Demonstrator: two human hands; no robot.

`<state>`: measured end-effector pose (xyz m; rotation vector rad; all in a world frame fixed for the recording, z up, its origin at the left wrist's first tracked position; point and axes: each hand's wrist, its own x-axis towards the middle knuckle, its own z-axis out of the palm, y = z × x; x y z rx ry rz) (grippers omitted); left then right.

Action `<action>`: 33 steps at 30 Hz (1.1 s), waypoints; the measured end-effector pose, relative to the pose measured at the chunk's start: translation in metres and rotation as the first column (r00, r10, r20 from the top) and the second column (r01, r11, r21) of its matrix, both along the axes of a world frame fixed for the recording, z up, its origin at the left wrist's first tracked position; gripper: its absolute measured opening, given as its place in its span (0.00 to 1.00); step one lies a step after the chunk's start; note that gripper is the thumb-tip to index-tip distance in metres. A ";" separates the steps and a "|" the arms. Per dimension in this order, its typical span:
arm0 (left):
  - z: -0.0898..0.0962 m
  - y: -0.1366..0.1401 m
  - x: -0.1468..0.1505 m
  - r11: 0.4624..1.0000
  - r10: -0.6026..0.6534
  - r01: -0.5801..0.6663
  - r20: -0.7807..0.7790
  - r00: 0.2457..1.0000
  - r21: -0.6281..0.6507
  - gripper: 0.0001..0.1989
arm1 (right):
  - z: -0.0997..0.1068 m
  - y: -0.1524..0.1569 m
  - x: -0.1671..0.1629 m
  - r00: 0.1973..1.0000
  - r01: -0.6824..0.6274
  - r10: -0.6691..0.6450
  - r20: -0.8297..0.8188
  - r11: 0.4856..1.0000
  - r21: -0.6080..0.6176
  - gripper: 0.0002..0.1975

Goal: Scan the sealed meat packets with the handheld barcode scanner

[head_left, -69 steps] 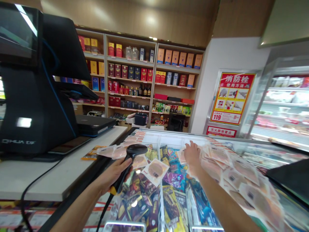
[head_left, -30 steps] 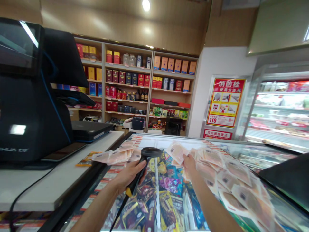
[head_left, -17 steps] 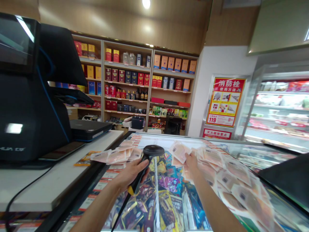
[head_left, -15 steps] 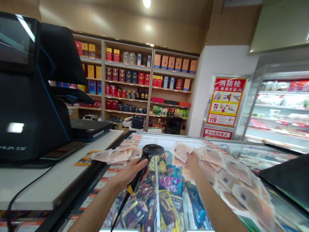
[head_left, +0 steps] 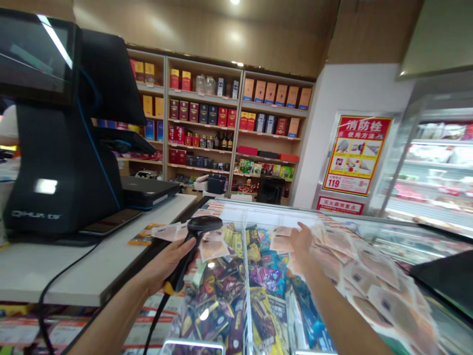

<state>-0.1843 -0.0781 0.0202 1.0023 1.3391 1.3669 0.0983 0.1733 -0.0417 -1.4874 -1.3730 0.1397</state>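
Observation:
My left hand (head_left: 173, 261) is wrapped round the handle of a black barcode scanner (head_left: 205, 223) with a yellow trim and a cable running down. The scanner's head points right, above flat clear packets (head_left: 214, 249) with pale orange contents at the left side of the freezer's glass. My right hand (head_left: 301, 240) is over the glass at the right, fingers somewhat apart and a little blurred. Beside its fingers lies another flat packet (head_left: 281, 240). A large spread of such packets (head_left: 369, 276) covers the glass to its right. No packet shows clearly between the right fingers.
Colourful wrapped ice creams (head_left: 221, 301) lie under the glass, split by a white divider (head_left: 247, 286). On the left counter (head_left: 55, 276) stand a black register (head_left: 62, 162), a phone (head_left: 111, 222) and an orange packet (head_left: 146, 234). Shelves of boxes (head_left: 201, 113) stand behind.
The scanner and my left hand have moved left, off the middle of the glass. My right hand has let go of the packet it pinched. The view has shifted slightly.

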 end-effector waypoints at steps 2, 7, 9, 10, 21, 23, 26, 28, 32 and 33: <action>0.000 -0.007 -0.011 0.999 0.035 -0.035 0.009 0.999 -0.014 0.16 | 0.003 -0.012 -0.023 0.996 -0.054 0.048 0.070 0.996 0.075 0.20; 0.002 -0.028 -0.037 0.995 0.096 -0.095 0.092 0.991 -0.015 0.14 | 0.014 -0.053 -0.120 0.859 -0.456 0.419 0.293 0.887 0.068 0.17; 0.003 -0.038 -0.050 0.990 0.142 -0.142 0.104 0.984 -0.003 0.14 | 0.020 -0.072 -0.166 0.759 -0.570 0.518 0.393 0.821 0.018 0.17; 0.004 -0.043 -0.056 0.984 0.175 -0.176 0.102 0.979 0.008 0.13 | 0.023 -0.080 -0.187 0.694 -0.627 0.565 0.447 0.779 -0.009 0.17; -0.004 -0.065 -0.098 0.954 0.299 -0.300 0.153 0.942 -0.020 0.15 | 0.025 -0.092 -0.323 0.286 -0.548 0.714 0.638 0.669 -0.502 0.27; -0.007 -0.059 -0.098 0.972 0.234 -0.236 0.165 0.958 -0.007 0.15 | 0.025 -0.085 -0.323 0.276 -0.484 0.752 0.599 0.647 -0.589 0.29; -0.009 -0.049 -0.094 0.986 0.166 -0.169 0.195 0.967 0.002 0.14 | 0.024 -0.079 -0.312 0.264 -0.473 0.769 0.582 0.629 -0.617 0.28; -0.008 -0.045 -0.088 0.985 0.171 -0.175 0.198 0.965 0.004 0.14 | 0.020 -0.082 -0.298 0.264 -0.497 0.752 0.604 0.643 -0.583 0.27; -0.006 -0.041 -0.073 0.985 0.168 -0.172 0.173 0.970 0.008 0.14 | 0.011 -0.100 -0.259 0.252 -0.560 0.727 0.639 0.648 -0.516 0.26; -0.005 -0.040 -0.070 0.986 0.163 -0.167 0.169 0.972 0.008 0.14 | 0.010 -0.104 -0.249 0.237 -0.572 0.731 0.640 0.637 -0.517 0.26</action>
